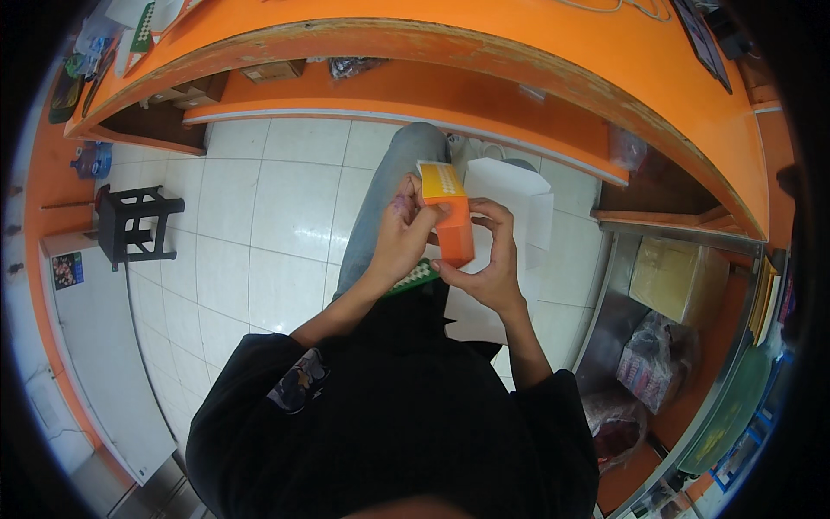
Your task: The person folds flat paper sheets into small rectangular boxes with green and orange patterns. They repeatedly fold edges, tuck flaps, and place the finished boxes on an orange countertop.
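Observation:
Above my lap, both hands hold a small orange folding carton (454, 233) with a yellow patterned panel at its far end. My left hand (403, 232) grips its left side, thumb pressed near the top edge. My right hand (491, 268) pinches the near lower end with thumb and fingers along the right side. Under the carton, a white card sheet (510, 208) with cut flaps lies over my right leg. A green patterned piece of card (413, 277) shows partly beneath my left wrist; the rest of it is hidden.
An orange counter (484, 52) with a worn edge curves ahead, boxes (272, 71) on its lower shelf. A black stool (138, 225) stands left on the tiled floor (285, 216). Right, a shelf holds a cardboard box (677, 278) and plastic-wrapped packs (653, 363).

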Tool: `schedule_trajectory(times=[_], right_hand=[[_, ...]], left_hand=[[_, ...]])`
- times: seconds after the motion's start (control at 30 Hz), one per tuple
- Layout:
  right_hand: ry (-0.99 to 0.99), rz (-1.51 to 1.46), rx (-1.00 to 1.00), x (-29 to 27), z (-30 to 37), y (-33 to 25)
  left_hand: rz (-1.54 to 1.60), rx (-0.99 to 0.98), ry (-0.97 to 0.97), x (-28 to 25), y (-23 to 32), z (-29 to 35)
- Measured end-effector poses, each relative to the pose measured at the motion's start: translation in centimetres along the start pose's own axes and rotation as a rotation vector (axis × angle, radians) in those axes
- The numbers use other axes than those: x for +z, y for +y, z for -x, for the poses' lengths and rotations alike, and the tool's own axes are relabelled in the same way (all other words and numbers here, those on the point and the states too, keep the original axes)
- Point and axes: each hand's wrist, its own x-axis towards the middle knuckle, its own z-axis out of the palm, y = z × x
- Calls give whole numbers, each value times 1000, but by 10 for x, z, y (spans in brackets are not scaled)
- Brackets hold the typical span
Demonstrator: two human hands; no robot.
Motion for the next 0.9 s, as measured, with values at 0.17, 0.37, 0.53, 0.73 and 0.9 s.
schedule_trajectory(times=[0.17, 0.37, 0.53, 0.73, 0.9], right_hand=[[117, 39, -98, 9, -4, 3], [137, -64, 81, 7, 0, 1], [138, -187, 241, -1, -2, -6], [195, -420, 339, 2, -3, -5], [172, -458, 333, 4, -2, -4]], left_hand=[[-51, -46, -28, 1, -1, 3], [-257, 148, 20, -7, 5, -2], [-633, 393, 70, -19, 12, -8], [-702, 486, -91, -19, 6, 3], [-210, 126, -95, -14, -9, 10]])
